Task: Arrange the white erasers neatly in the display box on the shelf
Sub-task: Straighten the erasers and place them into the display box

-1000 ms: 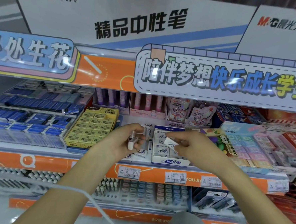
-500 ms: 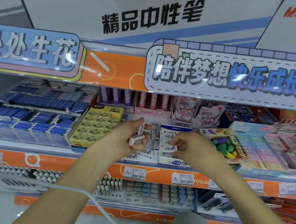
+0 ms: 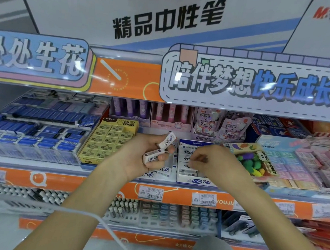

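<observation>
My left hand [image 3: 139, 154] is closed around two white erasers [image 3: 154, 155] with blue print, held just left of the white and blue display box [image 3: 193, 181] on the orange-edged shelf. Inside the box, white erasers [image 3: 186, 152] lie in stacked rows. My right hand [image 3: 214, 160] hovers over the box with fingers curled down onto the rows; whether it pinches an eraser is hidden. More loose white erasers [image 3: 162, 171] lie on the shelf between the box and my left hand.
A yellow box of erasers [image 3: 109, 142] stands to the left, blue eraser trays [image 3: 34, 134] beyond it. A box of colourful vegetable erasers [image 3: 254, 161] sits right of the display box. Price tags [image 3: 151, 193] hang on the shelf edge; pens fill the lower shelf.
My right hand carried a white eraser down into the display box and now rests on the rows. My left hand stays beside the box holding its erasers.
</observation>
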